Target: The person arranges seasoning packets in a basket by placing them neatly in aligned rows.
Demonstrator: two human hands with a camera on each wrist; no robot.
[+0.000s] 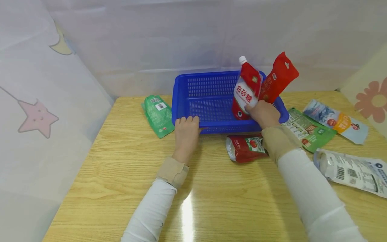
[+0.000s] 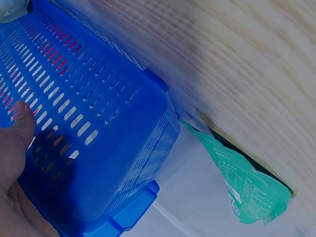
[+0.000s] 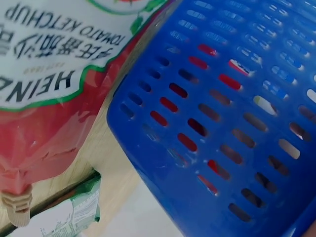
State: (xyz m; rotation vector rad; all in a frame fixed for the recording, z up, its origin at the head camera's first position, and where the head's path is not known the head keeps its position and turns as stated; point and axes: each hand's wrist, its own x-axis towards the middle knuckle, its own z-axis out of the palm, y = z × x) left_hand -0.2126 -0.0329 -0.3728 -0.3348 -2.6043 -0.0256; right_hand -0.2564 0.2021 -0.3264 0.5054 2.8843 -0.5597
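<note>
My left hand [image 1: 186, 134] grips the front rim of a blue slotted basket [image 1: 217, 128], fingers over the edge. In the left wrist view the thumb [image 2: 22, 123] presses its outer wall. At the basket's right end, my right hand [image 1: 266, 114] pinches the lower right edge of a red and white sugar pouch [image 1: 244, 92] with a white cap. The pouch stands upright in the basket; the fingers behind it are hidden. A red packet [image 1: 279, 77] leans right just behind that hand, its lower end hidden. In front lies a ketchup pouch [image 1: 248, 148], partly under the right wrist.
A green pouch [image 1: 158, 116] lies beside the basket's left end. To the right on the wooden table [image 1: 121, 188] are a green and white pouch [image 1: 311, 129], a light blue pouch [image 1: 335, 119] and a white pouch [image 1: 353, 171]. A pale curtain [image 1: 145, 40] hangs behind the basket.
</note>
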